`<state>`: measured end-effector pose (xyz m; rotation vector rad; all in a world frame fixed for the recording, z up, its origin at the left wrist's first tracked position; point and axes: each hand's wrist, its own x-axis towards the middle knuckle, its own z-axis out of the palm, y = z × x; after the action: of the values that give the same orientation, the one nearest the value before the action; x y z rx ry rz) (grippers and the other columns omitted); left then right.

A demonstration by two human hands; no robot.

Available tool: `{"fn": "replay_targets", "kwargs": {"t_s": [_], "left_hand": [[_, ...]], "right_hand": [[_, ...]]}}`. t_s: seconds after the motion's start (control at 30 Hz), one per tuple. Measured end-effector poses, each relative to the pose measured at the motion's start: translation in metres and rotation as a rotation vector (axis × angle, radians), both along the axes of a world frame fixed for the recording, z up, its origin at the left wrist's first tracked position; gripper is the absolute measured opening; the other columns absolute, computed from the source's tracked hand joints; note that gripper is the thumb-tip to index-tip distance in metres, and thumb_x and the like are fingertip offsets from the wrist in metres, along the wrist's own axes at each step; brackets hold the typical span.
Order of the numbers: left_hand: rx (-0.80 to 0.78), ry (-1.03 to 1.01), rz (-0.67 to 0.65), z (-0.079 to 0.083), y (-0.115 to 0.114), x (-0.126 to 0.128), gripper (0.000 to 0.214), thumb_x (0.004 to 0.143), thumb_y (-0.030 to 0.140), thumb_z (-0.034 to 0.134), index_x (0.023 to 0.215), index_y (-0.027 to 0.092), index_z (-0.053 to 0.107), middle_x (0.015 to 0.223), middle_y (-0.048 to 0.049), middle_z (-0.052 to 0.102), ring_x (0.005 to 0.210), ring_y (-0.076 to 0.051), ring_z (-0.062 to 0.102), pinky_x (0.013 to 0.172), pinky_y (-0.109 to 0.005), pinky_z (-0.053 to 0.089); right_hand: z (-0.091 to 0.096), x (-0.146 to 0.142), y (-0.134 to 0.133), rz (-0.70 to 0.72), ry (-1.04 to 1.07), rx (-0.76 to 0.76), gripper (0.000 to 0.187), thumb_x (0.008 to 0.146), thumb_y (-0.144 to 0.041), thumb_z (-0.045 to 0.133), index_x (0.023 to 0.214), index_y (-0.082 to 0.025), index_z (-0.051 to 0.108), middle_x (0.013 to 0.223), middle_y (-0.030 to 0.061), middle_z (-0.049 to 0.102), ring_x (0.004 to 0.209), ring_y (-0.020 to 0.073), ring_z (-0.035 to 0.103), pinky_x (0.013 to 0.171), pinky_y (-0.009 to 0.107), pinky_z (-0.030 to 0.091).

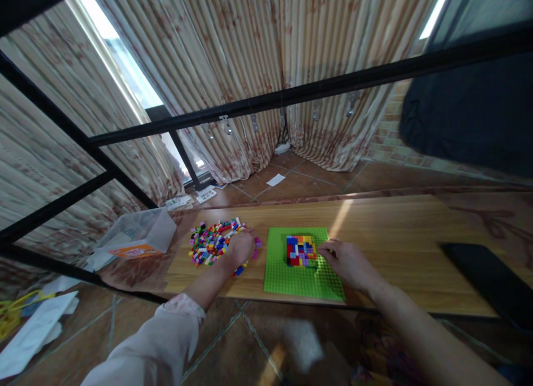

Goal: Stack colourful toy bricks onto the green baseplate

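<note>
My left hand [241, 248] reaches into a loose pile of small coloured toy bricks [208, 247] on the wooden board. Its back faces me and hides the fingers. A green studded baseplate [277, 277] lies to the right of the pile. On it sits a compact patch of joined bricks [300, 250] in red, blue, white, yellow, orange and purple. At the right edge of this patch is my right hand [339, 258], with thumb and fingers drawn together in a pinch. Whatever the fingertips hold is too small to make out.
A clear plastic box [145, 233] with an orange label stands left of the pile. Toward the board's right end lies a dark flat object [483, 275]. A black metal bar [266, 101] crosses above the far side, before the curtains [233, 47]. Papers [41, 330] lie at lower left.
</note>
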<state>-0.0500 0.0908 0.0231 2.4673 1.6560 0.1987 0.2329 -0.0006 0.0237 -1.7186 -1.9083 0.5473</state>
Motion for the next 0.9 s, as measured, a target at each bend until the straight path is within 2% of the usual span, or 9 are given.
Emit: {"fn": "replay_targets", "kwargs": {"t_s": [0.2,0.27,0.33,0.4,0.47,0.53,0.67,0.77,0.9], "left_hand": [[0.047,-0.129,0.075,0.008,0.003,-0.003,0.018,0.080,0.016,0.052,0.088,0.019,0.067,0.094,-0.0057,0.068,0.088,-0.018,0.062,0.080,-0.028,0.046],[-0.014,-0.309,0.100,0.013,-0.001,0.000,0.016,0.081,0.021,0.053,0.087,0.017,0.067,0.087,-0.0048,0.069,0.080,-0.016,0.063,0.073,-0.026,0.046],[-0.224,-0.640,0.124,0.018,-0.011,0.007,0.017,0.081,0.029,0.057,0.085,0.016,0.068,0.077,-0.0026,0.067,0.067,-0.013,0.060,0.062,-0.023,0.044],[-0.533,-0.975,0.145,0.023,-0.028,0.019,0.022,0.075,0.034,0.064,0.087,0.016,0.068,0.072,-0.0006,0.064,0.057,-0.009,0.053,0.052,-0.019,0.037],[-0.761,-1.232,0.220,0.026,-0.048,0.034,0.029,0.066,0.032,0.074,0.089,0.015,0.067,0.075,-0.0006,0.064,0.054,-0.005,0.047,0.049,-0.016,0.031],[-0.959,-1.406,0.272,0.027,-0.067,0.048,0.033,0.059,0.028,0.079,0.087,0.014,0.067,0.076,-0.0015,0.064,0.054,-0.003,0.045,0.047,-0.015,0.027],[-1.208,-1.553,0.303,0.025,-0.087,0.065,0.032,0.056,0.022,0.082,0.083,0.013,0.066,0.073,-0.0007,0.062,0.053,-0.003,0.044,0.045,-0.016,0.022],[-1.266,-1.611,0.308,0.024,-0.090,0.069,0.030,0.057,0.018,0.081,0.082,0.012,0.067,0.073,-0.0009,0.062,0.053,-0.003,0.045,0.045,-0.015,0.023],[-1.298,-1.634,0.274,0.023,-0.089,0.072,0.028,0.058,0.018,0.081,0.080,0.012,0.066,0.071,0.0001,0.061,0.052,-0.002,0.044,0.044,-0.015,0.023]], "right_hand": [[0.000,0.000,-0.001,-0.005,-0.028,0.009,0.024,0.085,-0.028,0.049,0.075,-0.023,0.071,0.081,0.0045,0.072,0.074,0.0180,0.064,0.067,0.025,0.042],[0.002,-0.004,-0.002,-0.019,0.008,0.023,0.025,0.085,-0.029,0.049,0.078,-0.023,0.072,0.083,0.0056,0.073,0.074,0.0187,0.064,0.068,0.026,0.043],[0.006,-0.010,-0.003,-0.035,0.098,0.024,0.024,0.085,-0.030,0.050,0.084,-0.023,0.073,0.084,0.0054,0.072,0.072,0.0185,0.064,0.067,0.028,0.044],[0.008,-0.019,-0.003,-0.032,0.257,-0.007,0.025,0.084,-0.033,0.051,0.092,-0.023,0.072,0.085,0.0045,0.072,0.070,0.0177,0.063,0.066,0.028,0.046],[0.011,-0.029,-0.004,0.005,0.463,-0.059,0.029,0.083,-0.037,0.053,0.101,-0.022,0.070,0.087,0.0043,0.072,0.072,0.0174,0.064,0.067,0.029,0.048],[0.013,-0.037,-0.006,0.051,0.633,-0.111,0.033,0.082,-0.040,0.055,0.105,-0.021,0.069,0.092,0.0049,0.072,0.077,0.0173,0.064,0.070,0.030,0.050],[0.018,-0.045,-0.011,0.126,0.731,-0.198,0.032,0.080,-0.044,0.058,0.097,-0.021,0.072,0.087,0.0040,0.072,0.078,0.0164,0.062,0.071,0.029,0.048],[0.021,-0.045,-0.013,0.144,0.781,-0.250,0.030,0.078,-0.044,0.061,0.089,-0.020,0.073,0.075,0.0023,0.069,0.069,0.0143,0.058,0.063,0.026,0.044],[0.026,-0.048,-0.014,0.089,0.833,-0.273,0.029,0.074,-0.044,0.064,0.081,-0.018,0.072,0.068,0.0015,0.066,0.063,0.0128,0.054,0.058,0.025,0.041]]}}
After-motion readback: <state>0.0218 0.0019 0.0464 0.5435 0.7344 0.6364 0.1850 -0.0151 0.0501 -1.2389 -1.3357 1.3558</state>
